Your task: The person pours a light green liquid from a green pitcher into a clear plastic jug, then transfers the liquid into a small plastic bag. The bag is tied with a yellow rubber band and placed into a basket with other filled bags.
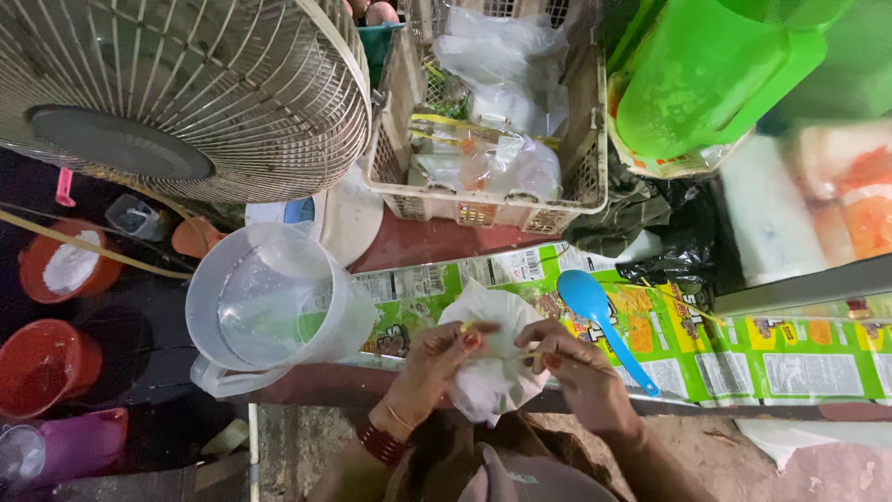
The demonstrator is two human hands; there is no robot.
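A cluttered desk (409, 244) lined with green printed packaging sheets fills the frame, a fan guard (186, 93) at the upper left and a plastic basket (581, 149) above centre. At lower centre, the left hand (429, 364) and the right hand (576, 372) hold a small white plastic bag (488, 372), fingers pinching a thin band at its gathered neck. The bag looks light, soft and slippery, best gripped at the neck. A blue spoon (595, 307) lies just right.
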